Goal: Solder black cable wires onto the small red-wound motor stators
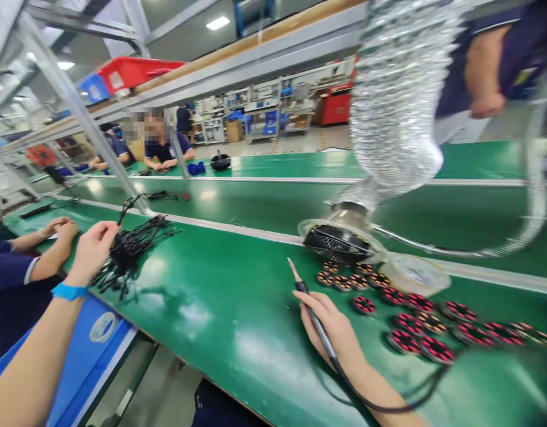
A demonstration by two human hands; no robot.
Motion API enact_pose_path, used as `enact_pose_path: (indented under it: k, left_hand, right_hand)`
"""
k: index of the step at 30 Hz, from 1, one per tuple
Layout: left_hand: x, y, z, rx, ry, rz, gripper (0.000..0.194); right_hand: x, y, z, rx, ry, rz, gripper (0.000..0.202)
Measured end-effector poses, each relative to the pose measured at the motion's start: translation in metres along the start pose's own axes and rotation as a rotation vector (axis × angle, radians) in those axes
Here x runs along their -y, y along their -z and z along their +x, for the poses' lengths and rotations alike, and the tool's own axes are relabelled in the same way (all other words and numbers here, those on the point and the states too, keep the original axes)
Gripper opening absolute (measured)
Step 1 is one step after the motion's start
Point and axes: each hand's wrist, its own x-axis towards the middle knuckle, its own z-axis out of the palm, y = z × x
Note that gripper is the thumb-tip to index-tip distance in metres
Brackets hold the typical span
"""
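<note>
My left hand (94,248), with a blue band at the wrist, is closed in a pinch on a black cable (126,209). Just beyond it lies a tangled pile of black cables (135,246) on the green table. My right hand (333,329) grips a soldering iron (320,329), its tip pointing up and away from me. The iron's black cord (391,409) loops off to the right. To the right of that hand are several round motor stators (404,341) with red windings; some copper-coloured stators (342,283) sit further back. My right hand touches none of them.
A silver flexible duct (396,89) hangs down to a black-grilled fume hood (338,240) above the table. A pale round dish (416,273) lies beside it. At left, a co-worker's hands (62,228) rest near the table; a blue bin (102,344) stands below its edge.
</note>
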Motion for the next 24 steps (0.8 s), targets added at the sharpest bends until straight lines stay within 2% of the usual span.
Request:
enact_pose_path:
  k: [2, 4, 9, 12, 14, 16, 20, 22, 24]
  left_hand:
    - [-0.016, -0.009, -0.005, 0.105, -0.097, 0.011, 0.027]
    - [-0.033, -0.035, -0.021, 0.242, -0.296, 0.011, 0.026]
    - [-0.074, -0.139, -0.094, 0.569, -0.739, -0.099, 0.027]
    - [-0.092, -0.184, -0.130, 0.571, -0.921, -0.148, 0.030]
    - [-0.101, -0.197, -0.140, 0.569, -0.964, -0.178, 0.032]
    - [-0.108, -0.198, -0.139, 0.623, -0.971, -0.170, 0.034]
    - [-0.128, -0.189, -0.108, 0.916, -0.929, -0.016, 0.036]
    - [-0.138, -0.195, -0.078, 0.933, -0.885, 0.071, 0.036]
    - [-0.143, -0.209, -0.040, 0.852, -0.846, 0.216, 0.035]
  right_hand:
    - [0.001, -0.002, 0.000, -0.004, -0.031, -0.002, 0.033]
    - [0.001, -0.003, 0.001, -0.006, -0.056, -0.017, 0.036]
    - [-0.003, -0.004, 0.002, -0.044, -0.036, -0.072, 0.040]
    - [-0.006, -0.002, 0.003, -0.044, -0.035, -0.113, 0.038]
    - [-0.006, -0.001, 0.004, -0.040, -0.031, -0.123, 0.038]
    - [-0.006, 0.000, 0.004, -0.043, -0.021, -0.118, 0.038]
    - [-0.002, 0.000, 0.003, -0.025, -0.014, -0.083, 0.040]
    - [-0.001, 0.000, 0.003, -0.036, -0.006, -0.057, 0.041]
    - [-0.001, 0.001, 0.005, -0.033, 0.008, -0.030, 0.041]
